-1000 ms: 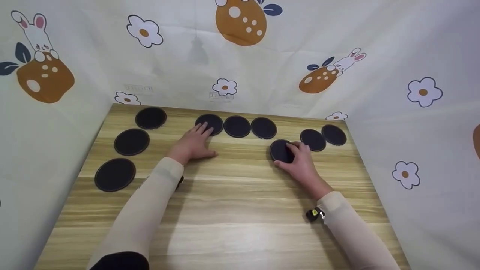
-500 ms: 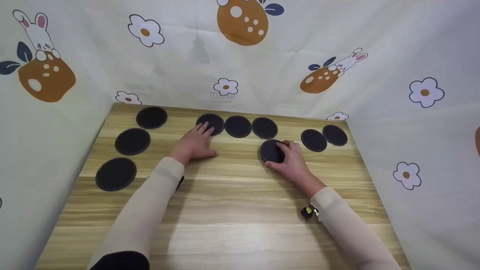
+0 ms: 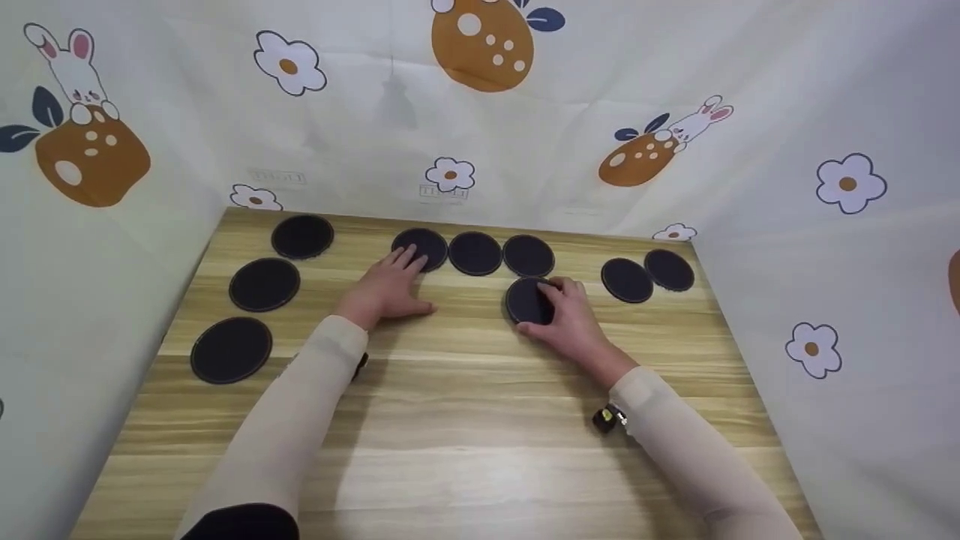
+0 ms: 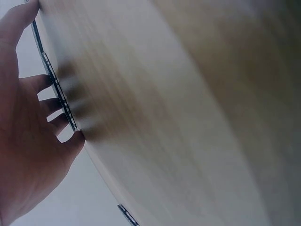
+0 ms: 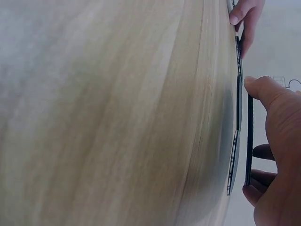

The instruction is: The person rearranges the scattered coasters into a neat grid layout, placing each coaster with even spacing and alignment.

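In the head view my right hand [image 3: 576, 324] pinches a round black coaster [image 3: 527, 302] by its edge, thumb at the near side and fingers at the far side. The right wrist view has this coaster edge-on, raised off the wooden table. Three matching coasters lie in a touching row at the back. On the left coaster [image 3: 433, 240] of that row rest the spread fingertips of my left hand [image 3: 379, 292], which cover part of it. The middle coaster [image 3: 475, 253] and the right coaster [image 3: 529, 256] lie uncovered, the latter just behind the held one.
Several more black coasters lie flat: a slanting column at the left, one being the near-left coaster [image 3: 231, 350], and a pair at the back right, including the corner coaster [image 3: 669, 270]. Patterned cloth [image 3: 360, 135] walls in the table [image 3: 450, 420] at the back and sides.
My right hand has carried the pinched coaster leftward, from beside the back-right pair to in front of the right coaster of the row. The left hand has stayed in place.
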Tool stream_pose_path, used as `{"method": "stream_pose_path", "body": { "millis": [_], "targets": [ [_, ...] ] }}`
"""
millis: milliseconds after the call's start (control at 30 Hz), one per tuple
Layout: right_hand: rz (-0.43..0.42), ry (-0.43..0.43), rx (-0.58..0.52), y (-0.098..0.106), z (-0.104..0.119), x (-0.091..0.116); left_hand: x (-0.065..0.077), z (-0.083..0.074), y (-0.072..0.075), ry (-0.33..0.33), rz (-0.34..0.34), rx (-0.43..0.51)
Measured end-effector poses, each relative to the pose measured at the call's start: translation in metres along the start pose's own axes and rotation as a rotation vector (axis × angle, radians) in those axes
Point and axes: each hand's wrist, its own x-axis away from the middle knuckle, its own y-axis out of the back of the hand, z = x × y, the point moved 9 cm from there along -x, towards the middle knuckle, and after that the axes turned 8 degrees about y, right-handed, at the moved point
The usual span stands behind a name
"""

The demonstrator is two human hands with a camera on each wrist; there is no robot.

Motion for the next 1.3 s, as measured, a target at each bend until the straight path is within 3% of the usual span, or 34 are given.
{"method": "stream_pose_path", "body": {
  "millis": [300,1300],
  "targets": [
    [-0.009,0.016,-0.005,-0.001,0.003,-0.002,0.002,-0.002,0.002,-0.008,-0.016,-0.017],
    [0.036,0.014,-0.044,-0.016,-0.017,-0.008,-0.002,0.001,-0.003,0.01,0.004,0.018]
  ]
}}
